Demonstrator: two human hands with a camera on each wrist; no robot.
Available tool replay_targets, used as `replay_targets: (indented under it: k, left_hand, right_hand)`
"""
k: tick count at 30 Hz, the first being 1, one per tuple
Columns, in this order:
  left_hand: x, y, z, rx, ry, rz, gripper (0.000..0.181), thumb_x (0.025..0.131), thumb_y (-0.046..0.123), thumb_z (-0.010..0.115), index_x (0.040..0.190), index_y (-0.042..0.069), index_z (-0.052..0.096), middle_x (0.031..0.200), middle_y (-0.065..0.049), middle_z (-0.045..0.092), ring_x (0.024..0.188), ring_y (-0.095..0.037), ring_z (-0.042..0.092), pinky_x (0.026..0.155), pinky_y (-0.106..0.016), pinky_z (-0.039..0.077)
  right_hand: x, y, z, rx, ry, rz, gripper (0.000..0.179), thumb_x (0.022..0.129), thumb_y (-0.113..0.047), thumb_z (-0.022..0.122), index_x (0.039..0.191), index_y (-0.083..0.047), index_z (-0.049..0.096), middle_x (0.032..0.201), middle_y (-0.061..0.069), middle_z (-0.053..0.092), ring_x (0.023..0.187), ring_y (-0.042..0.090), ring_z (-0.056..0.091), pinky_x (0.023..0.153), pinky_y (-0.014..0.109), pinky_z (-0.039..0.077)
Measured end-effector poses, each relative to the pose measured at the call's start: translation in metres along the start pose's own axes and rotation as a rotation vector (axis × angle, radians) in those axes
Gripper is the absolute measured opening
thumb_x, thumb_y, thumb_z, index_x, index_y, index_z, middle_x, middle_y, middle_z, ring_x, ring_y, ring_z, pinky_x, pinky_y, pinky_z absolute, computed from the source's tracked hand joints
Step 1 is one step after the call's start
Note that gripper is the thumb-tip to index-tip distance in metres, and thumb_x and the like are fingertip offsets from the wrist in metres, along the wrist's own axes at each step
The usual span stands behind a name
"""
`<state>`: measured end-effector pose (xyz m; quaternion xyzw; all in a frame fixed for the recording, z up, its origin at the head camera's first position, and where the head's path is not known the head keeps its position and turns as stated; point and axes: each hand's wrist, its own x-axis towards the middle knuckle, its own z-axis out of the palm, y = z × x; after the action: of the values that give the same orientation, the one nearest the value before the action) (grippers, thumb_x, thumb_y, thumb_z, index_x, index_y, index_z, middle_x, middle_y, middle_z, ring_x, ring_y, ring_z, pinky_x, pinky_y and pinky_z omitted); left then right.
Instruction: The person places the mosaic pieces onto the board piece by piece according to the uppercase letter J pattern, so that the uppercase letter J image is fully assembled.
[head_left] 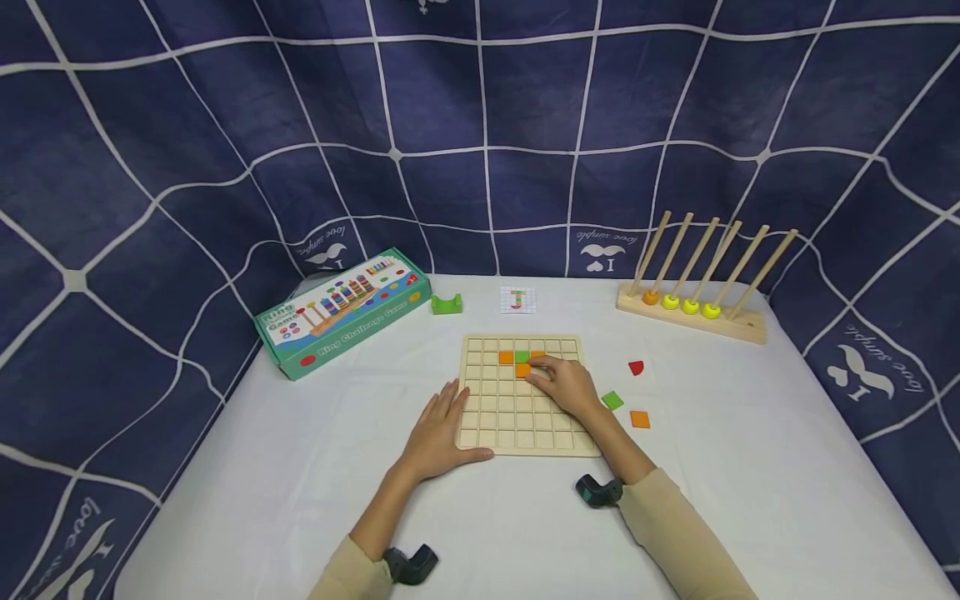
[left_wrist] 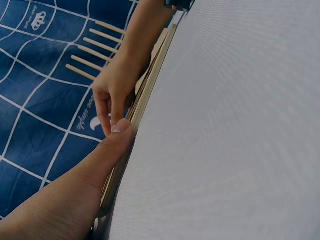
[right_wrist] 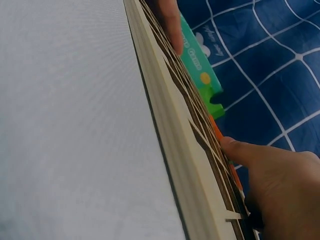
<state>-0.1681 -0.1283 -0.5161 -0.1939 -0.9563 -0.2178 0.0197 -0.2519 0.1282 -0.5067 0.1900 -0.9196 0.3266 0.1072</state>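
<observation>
On the white table lies a square wooden grid board point(head_left: 487, 421). One green square tile point(head_left: 522, 357) sits in an upper row, between two orange tiles. Directly below it in the grid is another orange square tile point(head_left: 522, 372). My right hand point(head_left: 566, 387) pinches this lower tile at its right side between thumb and index finger; the fingertips partly cover the orange tile point(head_left: 537, 354) at the upper right. My left hand point(head_left: 438, 435) rests at the board's lower left corner, fingers straight along the left edge and thumb point(left_wrist: 112, 147) against the near edge.
Right of the board lie a red quarter-round piece point(head_left: 636, 367), a green tile point(head_left: 612, 401) and an orange tile point(head_left: 640, 419). Behind are a pattern card point(head_left: 518, 301), a green notched block point(head_left: 447, 305), a game box point(head_left: 352, 321) and a peg stand point(head_left: 690, 314) with beads.
</observation>
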Motion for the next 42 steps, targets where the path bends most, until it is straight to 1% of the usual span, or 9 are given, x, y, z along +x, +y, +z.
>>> replay_targets:
  k: [5, 11, 14, 16, 18, 25, 31, 38, 42]
  left_hand:
    - [0.0, 0.0, -0.001, 0.001, 0.009, 0.001, 0.113, 0.065, 0.075, 0.059, 0.145, 0.004, 0.024, 0.152, -0.014, 0.015, 0.14, -0.024, 0.008, 0.111, -0.04, 0.011]
    - [-0.001, -0.001, 0.0, -0.009, 0.02, 0.012, 0.112, 0.066, 0.075, 0.059, 0.145, 0.003, 0.026, 0.151, -0.015, 0.017, 0.139, -0.026, 0.011, 0.111, -0.042, 0.013]
    - [0.0, -0.001, 0.001, -0.007, 0.019, 0.014, 0.112, 0.066, 0.076, 0.058, 0.145, 0.003, 0.026, 0.151, -0.014, 0.017, 0.139, -0.026, 0.011, 0.11, -0.042, 0.014]
    - [0.0, -0.001, 0.002, -0.006, 0.023, 0.013, 0.112, 0.066, 0.076, 0.058, 0.145, 0.003, 0.026, 0.152, -0.014, 0.017, 0.139, -0.026, 0.011, 0.11, -0.042, 0.014]
    - [0.0, -0.001, 0.002, -0.007, 0.029, 0.013, 0.112, 0.066, 0.075, 0.059, 0.144, 0.003, 0.026, 0.151, -0.014, 0.017, 0.139, -0.026, 0.011, 0.11, -0.042, 0.014]
    - [0.0, -0.001, 0.001, 0.0, 0.009, -0.006, 0.113, 0.065, 0.076, 0.059, 0.145, 0.004, 0.025, 0.152, -0.012, 0.014, 0.14, -0.022, 0.007, 0.111, -0.039, 0.01]
    - [0.0, -0.001, 0.001, 0.007, 0.007, -0.007, 0.114, 0.065, 0.077, 0.058, 0.145, 0.004, 0.024, 0.152, -0.012, 0.014, 0.14, -0.022, 0.008, 0.111, -0.037, 0.009]
    - [0.001, -0.002, 0.002, 0.007, 0.008, 0.0, 0.115, 0.064, 0.078, 0.057, 0.146, 0.003, 0.024, 0.153, -0.012, 0.014, 0.14, -0.022, 0.007, 0.112, -0.037, 0.008]
    - [0.001, -0.002, 0.002, 0.003, 0.009, 0.001, 0.116, 0.064, 0.079, 0.056, 0.145, 0.003, 0.025, 0.153, -0.012, 0.014, 0.14, -0.021, 0.006, 0.112, -0.037, 0.009]
  right_hand:
    - [0.001, 0.0, 0.001, -0.008, 0.001, -0.007, 0.032, 0.081, -0.034, 0.071, 0.105, -0.012, 0.071, 0.046, -0.006, 0.035, 0.044, 0.008, 0.025, 0.041, 0.024, 0.025]
    - [-0.003, 0.0, -0.003, 0.023, 0.012, -0.004, 0.034, 0.08, -0.035, 0.071, 0.107, -0.013, 0.07, 0.052, 0.0, 0.051, 0.047, 0.008, 0.028, 0.045, 0.024, 0.029]
    - [-0.008, 0.002, -0.008, 0.046, 0.014, -0.004, 0.034, 0.08, -0.034, 0.072, 0.107, -0.013, 0.07, 0.05, -0.003, 0.048, 0.046, 0.007, 0.028, 0.044, 0.024, 0.028]
    - [-0.012, 0.005, -0.014, 0.061, 0.009, -0.012, 0.034, 0.081, -0.034, 0.071, 0.108, -0.013, 0.069, 0.046, -0.005, 0.037, 0.044, 0.007, 0.025, 0.041, 0.024, 0.025]
    - [-0.018, 0.008, -0.022, 0.078, 0.013, -0.021, 0.033, 0.081, -0.033, 0.071, 0.108, -0.014, 0.069, 0.046, -0.008, 0.033, 0.043, 0.006, 0.024, 0.04, 0.023, 0.025]
    - [-0.041, 0.027, -0.053, 0.096, 0.019, -0.038, 0.031, 0.08, -0.032, 0.073, 0.106, -0.015, 0.07, 0.048, -0.01, 0.031, 0.043, 0.004, 0.024, 0.039, 0.022, 0.023]
    - [-0.063, 0.051, -0.078, 0.052, -0.01, 0.021, 0.034, 0.076, -0.031, 0.076, 0.106, -0.017, 0.07, 0.049, -0.01, 0.031, 0.044, 0.005, 0.026, 0.04, 0.023, 0.025]
    - [-0.077, 0.07, -0.092, 0.018, -0.063, 0.079, 0.035, 0.075, -0.033, 0.077, 0.106, -0.017, 0.07, 0.049, -0.009, 0.031, 0.045, 0.006, 0.026, 0.042, 0.025, 0.025]
    - [-0.079, 0.074, -0.093, 0.013, -0.117, 0.075, 0.038, 0.075, -0.034, 0.076, 0.108, -0.016, 0.069, 0.05, -0.01, 0.03, 0.046, 0.005, 0.026, 0.042, 0.023, 0.025]
